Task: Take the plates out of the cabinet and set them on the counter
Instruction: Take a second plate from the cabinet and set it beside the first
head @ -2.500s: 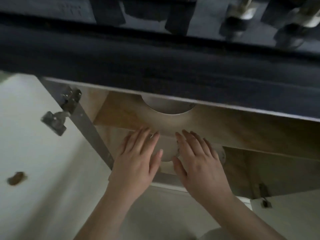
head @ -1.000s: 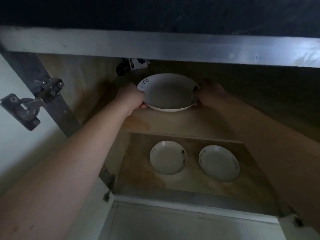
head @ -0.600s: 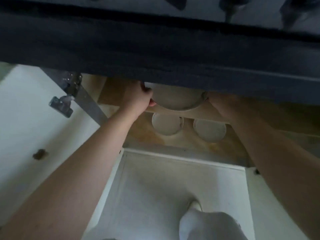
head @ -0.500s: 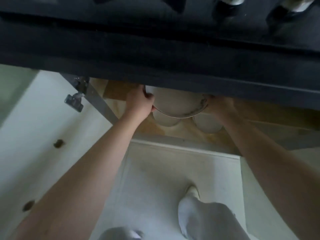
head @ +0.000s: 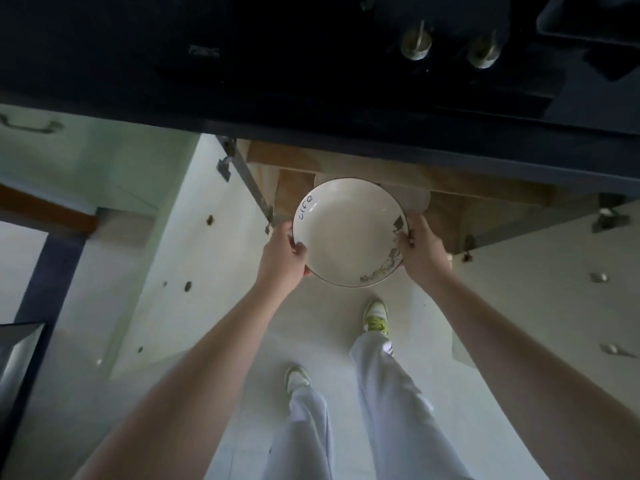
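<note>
While the head view looks straight down, one white plate (head: pixel 348 232) sits at the centre of the frame, clear of the open cabinet (head: pixel 446 213) and below the dark counter (head: pixel 311 81), with the left hand (head: pixel 282 259) and right hand (head: pixel 420 245) each curled around opposite edges of its rim. It looks stiff, glazed, slippery and breakable, so this two-sided rim hold seems wise. Pale edges behind it may be more plates, though their number cannot be told.

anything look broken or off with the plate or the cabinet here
Nothing stands out. The plate looks whole, level, held at both rims by the left hand and right hand. The cabinet door simply hangs open.
</note>
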A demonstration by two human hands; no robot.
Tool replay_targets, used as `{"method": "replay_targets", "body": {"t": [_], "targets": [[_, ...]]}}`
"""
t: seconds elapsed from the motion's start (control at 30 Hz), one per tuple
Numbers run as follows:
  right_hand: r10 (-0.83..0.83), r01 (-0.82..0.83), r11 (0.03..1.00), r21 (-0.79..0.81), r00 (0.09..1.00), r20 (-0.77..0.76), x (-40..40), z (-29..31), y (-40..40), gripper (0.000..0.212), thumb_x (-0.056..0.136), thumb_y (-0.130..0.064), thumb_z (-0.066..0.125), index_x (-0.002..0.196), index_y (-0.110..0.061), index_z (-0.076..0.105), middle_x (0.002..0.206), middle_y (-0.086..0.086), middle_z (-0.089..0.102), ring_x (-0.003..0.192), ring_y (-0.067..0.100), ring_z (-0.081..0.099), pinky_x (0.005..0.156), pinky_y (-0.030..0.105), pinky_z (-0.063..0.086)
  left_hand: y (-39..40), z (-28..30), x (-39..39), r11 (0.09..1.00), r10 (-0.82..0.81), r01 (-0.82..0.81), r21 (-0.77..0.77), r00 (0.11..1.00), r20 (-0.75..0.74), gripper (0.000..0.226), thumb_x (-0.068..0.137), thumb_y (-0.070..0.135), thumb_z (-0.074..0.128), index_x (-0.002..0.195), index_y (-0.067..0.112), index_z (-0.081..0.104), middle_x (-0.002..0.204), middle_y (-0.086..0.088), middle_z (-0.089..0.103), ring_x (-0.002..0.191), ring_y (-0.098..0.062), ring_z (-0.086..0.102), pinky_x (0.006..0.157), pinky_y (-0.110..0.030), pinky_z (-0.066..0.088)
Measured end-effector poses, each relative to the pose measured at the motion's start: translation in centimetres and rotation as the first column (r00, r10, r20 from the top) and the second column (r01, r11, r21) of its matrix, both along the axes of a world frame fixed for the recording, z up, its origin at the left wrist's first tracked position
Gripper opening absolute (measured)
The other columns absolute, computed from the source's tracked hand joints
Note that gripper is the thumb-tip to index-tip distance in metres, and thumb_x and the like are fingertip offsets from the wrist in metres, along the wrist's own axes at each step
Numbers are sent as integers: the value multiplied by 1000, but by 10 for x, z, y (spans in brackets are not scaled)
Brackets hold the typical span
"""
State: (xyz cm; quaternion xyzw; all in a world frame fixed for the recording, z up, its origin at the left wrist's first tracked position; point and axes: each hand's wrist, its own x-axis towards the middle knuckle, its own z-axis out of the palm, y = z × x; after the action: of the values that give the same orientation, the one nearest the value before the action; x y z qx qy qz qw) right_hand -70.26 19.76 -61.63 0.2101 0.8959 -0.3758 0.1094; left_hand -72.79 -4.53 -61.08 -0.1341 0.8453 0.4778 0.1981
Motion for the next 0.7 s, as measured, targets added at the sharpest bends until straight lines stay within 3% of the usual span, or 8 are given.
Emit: {"method": "replay_targets", "body": {"t": [0.07, 0.17, 0.27, 0.37, 0.47, 0.63, 0.7], "targets": [[-11, 10, 1000, -11, 1000, -17, 27, 24, -9, 24, 97, -22, 44, 118, -34, 44, 79, -11, 59, 66, 17, 58, 46, 22, 44, -10, 22, 24, 1000, -16, 16, -5, 1000, 12, 33, 93, 9, 47, 123, 23, 49, 89, 2, 56, 59, -20, 67, 37, -12, 41], [-54, 52, 996, -71, 998, -16, 64, 64, -18, 23, 96, -20, 46, 115, -33, 45, 78, -3, 60, 65, 21, 63, 50, 30, 51, -23, 61, 55, 997, -66, 65, -34, 998, -9, 32, 91, 14, 48, 121, 25, 48, 87, 6, 59, 50, -14, 66, 42, -21, 48], [-78, 73, 992, -106, 996, -45, 96, 107, -21, 25, 95, -19, 48, 117, -31, 47, 75, -10, 61, 53, 7, 62, 46, 20, 49, -33, 102, 79, 993, -119, 116, -36, 990, -70, 29, 90, 19, 50, 116, 31, 49, 86, 12, 63, 49, -7, 66, 50, -19, 48], [-84, 69, 989, -134, 990, -117, 119, 153, -24, 27, 94, -17, 50, 116, -33, 48, 77, -5, 64, 49, 3, 62, 42, 10, 39, -41, 144, 96, 992, -118, 122, 24, 984, -131, 31, 91, 18, 53, 119, 30, 51, 87, 12, 65, 54, -6, 68, 50, -15, 48], [-79, 55, 989, -139, 982, -170, 134, 201, -25, 29, 93, -19, 51, 112, -40, 46, 84, -3, 67, 52, 5, 65, 45, 10, 41, -43, 181, 111, 994, -91, 101, 39, 977, -193, 32, 92, 18, 54, 121, 31, 52, 91, 12, 66, 58, -4, 69, 51, -12, 48], [11, -32, 995, -95, 976, -217, 145, 265, -23, 29, 96, -24, 48, 120, -40, 42, 85, -2, 70, 66, 12, 67, 61, 33, 52, -43, 236, 133, 998, 6, 9, 56, 965, -262, 33, 90, 23, 56, 113, 45, 50, 90, 15, 67, 61, -2, 69, 65, -34, 58], [39, -68, 992, -109, 969, -246, 146, 284, -22, 33, 96, -26, 49, 124, -41, 42, 90, -7, 70, 75, 11, 66, 63, 31, 51, -46, 254, 143, 995, 62, -37, 93, 959, -277, 33, 89, 24, 56, 113, 46, 51, 88, 12, 67, 60, -5, 70, 62, -36, 57]]}}
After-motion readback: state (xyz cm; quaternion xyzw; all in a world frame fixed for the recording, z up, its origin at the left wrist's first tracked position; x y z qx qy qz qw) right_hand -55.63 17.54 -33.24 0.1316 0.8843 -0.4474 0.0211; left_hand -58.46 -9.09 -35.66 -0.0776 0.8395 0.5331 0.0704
